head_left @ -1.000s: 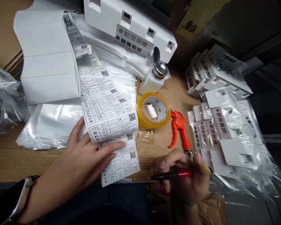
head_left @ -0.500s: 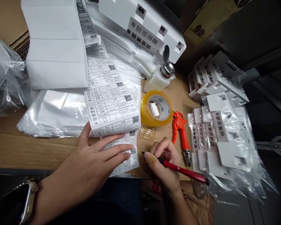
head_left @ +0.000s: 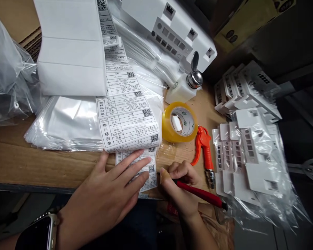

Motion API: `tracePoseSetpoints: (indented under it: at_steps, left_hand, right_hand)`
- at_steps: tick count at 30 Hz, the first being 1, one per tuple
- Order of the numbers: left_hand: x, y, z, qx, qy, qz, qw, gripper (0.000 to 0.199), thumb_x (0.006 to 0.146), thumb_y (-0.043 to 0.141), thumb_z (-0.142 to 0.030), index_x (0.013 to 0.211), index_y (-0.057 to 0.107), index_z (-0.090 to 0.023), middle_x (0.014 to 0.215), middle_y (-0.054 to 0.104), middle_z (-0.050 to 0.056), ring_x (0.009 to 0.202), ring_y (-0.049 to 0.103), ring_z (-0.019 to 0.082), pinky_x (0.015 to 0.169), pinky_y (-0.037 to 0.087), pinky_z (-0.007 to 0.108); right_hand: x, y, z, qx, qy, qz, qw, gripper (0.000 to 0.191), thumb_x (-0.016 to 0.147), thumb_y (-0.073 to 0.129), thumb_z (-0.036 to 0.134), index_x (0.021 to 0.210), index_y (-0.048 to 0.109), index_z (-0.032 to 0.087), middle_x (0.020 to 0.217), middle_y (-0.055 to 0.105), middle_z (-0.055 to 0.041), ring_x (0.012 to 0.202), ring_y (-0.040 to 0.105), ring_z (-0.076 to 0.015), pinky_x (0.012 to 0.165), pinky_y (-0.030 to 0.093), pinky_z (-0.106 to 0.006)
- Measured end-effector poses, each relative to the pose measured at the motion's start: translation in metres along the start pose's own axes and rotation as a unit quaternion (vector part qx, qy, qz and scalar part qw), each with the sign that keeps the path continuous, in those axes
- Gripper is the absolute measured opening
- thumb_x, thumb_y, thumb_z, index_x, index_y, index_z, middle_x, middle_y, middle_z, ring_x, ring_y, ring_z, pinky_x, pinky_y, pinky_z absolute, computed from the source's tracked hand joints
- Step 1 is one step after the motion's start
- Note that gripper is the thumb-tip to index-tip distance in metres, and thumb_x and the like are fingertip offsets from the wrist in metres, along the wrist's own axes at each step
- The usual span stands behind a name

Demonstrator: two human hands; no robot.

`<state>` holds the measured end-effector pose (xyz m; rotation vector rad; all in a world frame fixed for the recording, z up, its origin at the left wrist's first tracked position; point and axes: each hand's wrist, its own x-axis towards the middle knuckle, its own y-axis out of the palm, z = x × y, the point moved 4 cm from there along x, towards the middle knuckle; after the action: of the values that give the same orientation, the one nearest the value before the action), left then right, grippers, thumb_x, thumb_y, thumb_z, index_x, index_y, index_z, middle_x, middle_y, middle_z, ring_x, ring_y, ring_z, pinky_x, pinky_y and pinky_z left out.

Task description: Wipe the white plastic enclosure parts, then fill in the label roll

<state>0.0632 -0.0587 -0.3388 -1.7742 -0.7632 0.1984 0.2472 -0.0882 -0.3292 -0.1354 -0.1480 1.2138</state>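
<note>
A long strip of printed labels (head_left: 129,121) with QR codes runs down over the plastic bags and folds at the table's front edge. My left hand (head_left: 117,187) lies flat with fingers spread on the lowest labels, pressing them against the wood. Between the thumb and fingers of my right hand (head_left: 181,184) is a red pen (head_left: 203,194). Its dark tip is beside the right edge of the bottom label; whether it touches the paper I cannot tell. A roll of yellow tape (head_left: 169,123) stands just beyond my right hand.
Flat plastic bags (head_left: 70,121) are stacked at left. Behind the tape are a pump bottle (head_left: 181,88) and a large white housing (head_left: 151,21). An orange air blow gun (head_left: 205,146) lies right of the tape, near bagged white plastic parts (head_left: 261,166) and more white parts (head_left: 245,86).
The view has shifted slightly, so most things appear a little further right. My right hand has brought the pen tip closer to the bottom label's edge. My left hand stays on the labels.
</note>
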Motion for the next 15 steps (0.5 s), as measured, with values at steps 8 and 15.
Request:
tracePoseSetpoints:
  at_steps: [8,15]
  left_hand:
    - [-0.0001,-0.0001,-0.0003,0.0,0.004,0.007,1.0,0.04,0.1,0.044,-0.022,0.135,0.062,-0.03,0.162,0.052,0.003,0.152,0.042,0.028,0.127,-0.021,0.057]
    - [-0.0013,0.0001,-0.0003,-0.014,-0.001,0.004,1.0,0.036,0.102,0.047,-0.027,0.134,0.064,-0.03,0.162,0.052,0.003,0.152,0.041,0.028,0.128,-0.019,0.058]
  right_hand:
    - [0.0018,0.0011,-0.0009,-0.004,0.01,0.007,1.0,0.041,0.083,0.076,0.012,0.064,0.042,0.023,0.057,0.046,0.0081,0.049,0.04,-0.0082,0.048,0.032,-0.024]
    - [0.0013,0.0029,-0.0003,-0.02,0.001,0.005,1.0,0.041,0.082,0.075,0.01,0.064,0.041,0.022,0.057,0.048,0.0083,0.05,0.04,-0.0068,0.049,0.033,-0.021]
